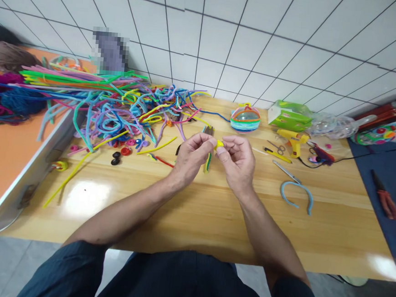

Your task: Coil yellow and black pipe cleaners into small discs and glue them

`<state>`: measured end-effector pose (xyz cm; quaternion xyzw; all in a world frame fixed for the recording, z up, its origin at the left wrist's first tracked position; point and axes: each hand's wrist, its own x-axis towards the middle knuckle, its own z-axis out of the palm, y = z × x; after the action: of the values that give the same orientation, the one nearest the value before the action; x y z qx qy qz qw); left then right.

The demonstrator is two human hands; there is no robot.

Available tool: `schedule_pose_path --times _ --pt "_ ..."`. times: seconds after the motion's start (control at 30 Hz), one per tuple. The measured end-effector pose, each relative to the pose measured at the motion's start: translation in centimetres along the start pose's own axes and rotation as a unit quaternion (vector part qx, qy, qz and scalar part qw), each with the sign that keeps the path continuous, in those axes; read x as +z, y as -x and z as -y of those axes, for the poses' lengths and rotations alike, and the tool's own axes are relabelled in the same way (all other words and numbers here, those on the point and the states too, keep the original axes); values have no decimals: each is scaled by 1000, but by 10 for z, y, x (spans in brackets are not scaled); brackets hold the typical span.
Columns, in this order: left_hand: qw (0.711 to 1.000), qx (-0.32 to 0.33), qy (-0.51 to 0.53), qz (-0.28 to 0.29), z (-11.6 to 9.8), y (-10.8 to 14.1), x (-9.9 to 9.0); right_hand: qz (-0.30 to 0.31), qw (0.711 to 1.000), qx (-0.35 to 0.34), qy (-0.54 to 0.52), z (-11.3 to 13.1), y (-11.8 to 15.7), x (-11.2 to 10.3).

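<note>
A small yellow piece is pinched between the fingertips of both hands above the wooden table. My left hand holds it from the left, thumb and fingers closed. From the right, my right hand grips it the same way, its fingers curled. Just behind my left hand lies a dark-jawed tool, partly hidden by the fingers. A green and yellow strip shows between the hands, below the yellow piece.
Tangled pipe cleaners cover the back left. A striped round ornament stands behind my hands. To the right are a yellow glue gun, scissors, a blue curved pipe cleaner and red-handled pliers.
</note>
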<state>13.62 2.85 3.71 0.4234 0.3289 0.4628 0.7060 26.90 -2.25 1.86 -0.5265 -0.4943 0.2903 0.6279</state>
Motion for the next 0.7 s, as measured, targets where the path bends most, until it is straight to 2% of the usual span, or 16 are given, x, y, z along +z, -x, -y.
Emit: schedule_pose_path --times 0.3,0.7 --pt "999 -1 -14 45 -2 -7 -7 -6 999 -4 -31 7 -8 -3" --pt "997 4 -57 52 -2 -8 -9 22 1000 -3 -8 2 -10 -5"
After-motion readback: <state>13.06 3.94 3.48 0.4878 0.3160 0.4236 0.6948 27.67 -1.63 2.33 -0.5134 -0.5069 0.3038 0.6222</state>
